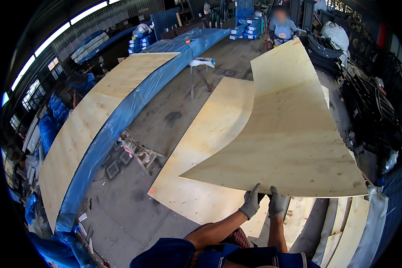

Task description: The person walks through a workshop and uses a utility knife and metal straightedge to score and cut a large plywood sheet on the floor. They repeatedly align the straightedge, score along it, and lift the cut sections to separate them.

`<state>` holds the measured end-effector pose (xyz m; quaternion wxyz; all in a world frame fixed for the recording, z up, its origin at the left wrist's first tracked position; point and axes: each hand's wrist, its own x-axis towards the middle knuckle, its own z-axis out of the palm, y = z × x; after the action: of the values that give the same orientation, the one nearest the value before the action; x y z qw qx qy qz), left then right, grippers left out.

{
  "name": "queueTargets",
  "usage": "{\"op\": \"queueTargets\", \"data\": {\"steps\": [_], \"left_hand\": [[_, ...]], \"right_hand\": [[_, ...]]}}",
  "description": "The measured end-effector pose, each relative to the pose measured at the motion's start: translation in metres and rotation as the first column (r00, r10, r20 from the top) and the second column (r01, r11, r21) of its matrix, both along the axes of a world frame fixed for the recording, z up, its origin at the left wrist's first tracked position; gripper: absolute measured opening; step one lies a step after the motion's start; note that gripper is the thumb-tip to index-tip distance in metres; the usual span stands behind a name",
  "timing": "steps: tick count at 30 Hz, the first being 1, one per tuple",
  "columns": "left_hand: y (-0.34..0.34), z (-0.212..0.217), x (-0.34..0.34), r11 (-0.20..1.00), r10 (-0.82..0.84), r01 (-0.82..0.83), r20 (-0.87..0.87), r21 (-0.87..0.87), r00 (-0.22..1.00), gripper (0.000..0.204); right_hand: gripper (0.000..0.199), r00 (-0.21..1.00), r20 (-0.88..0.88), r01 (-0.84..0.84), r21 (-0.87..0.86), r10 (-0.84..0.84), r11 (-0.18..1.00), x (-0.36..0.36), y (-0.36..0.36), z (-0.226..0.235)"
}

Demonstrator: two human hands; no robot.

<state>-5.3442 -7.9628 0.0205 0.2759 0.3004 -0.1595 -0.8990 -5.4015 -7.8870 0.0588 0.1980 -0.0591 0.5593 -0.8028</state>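
Observation:
My left hand (pixel 251 203) and my right hand (pixel 276 203), both in grey gloves, are side by side at the near edge of a large thin plywood sheet (pixel 295 147). Fingers of both are closed on that edge, the thumbs lying on top. The sheet is lifted and bent, its left corner curling and its far end reaching up and away. Below it lies another plywood sheet (pixel 196 187), partly covered by the raised one. My fingers under the edge are hidden.
To the left, a plywood sheet (pixel 89 116) rests on a long stack in blue plastic wrap (pixel 125 118). A low stand (pixel 140 152) with scraps is on the floor between. Dark metal frames (pixel 373 102) line the right side. A person (pixel 282 29) is at the back.

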Motion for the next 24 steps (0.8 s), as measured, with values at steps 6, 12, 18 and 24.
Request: {"op": "queueTargets", "data": {"steps": [6, 12, 18, 24], "left_hand": [[-0.042, 0.058, 0.070, 0.952, -0.212, 0.249, -0.201, 0.179, 0.956, 0.059], [-0.138, 0.069, 0.134, 0.998, -0.041, 0.047, -0.145, 0.043, 0.989, 0.026], [-0.177, 0.109, 0.149, 0.984, -0.163, 0.151, -0.142, -0.094, 0.976, 0.015], [-0.224, 0.223, 0.178, 0.934, -0.136, 0.055, -0.207, -0.354, 0.969, 0.016]], "right_hand": [[0.039, 0.998, -0.042, 0.048, -0.026, -0.049, 0.999, 0.001, 0.033, 0.060], [0.033, 0.997, 0.009, 0.081, -0.073, -0.081, 0.994, 0.013, 0.051, 0.129], [0.025, 0.995, -0.051, 0.072, -0.215, -0.085, 0.974, 0.013, 0.055, 0.144], [0.018, 0.994, -0.080, 0.043, -0.340, -0.074, 0.939, 0.014, 0.025, 0.172]]}}
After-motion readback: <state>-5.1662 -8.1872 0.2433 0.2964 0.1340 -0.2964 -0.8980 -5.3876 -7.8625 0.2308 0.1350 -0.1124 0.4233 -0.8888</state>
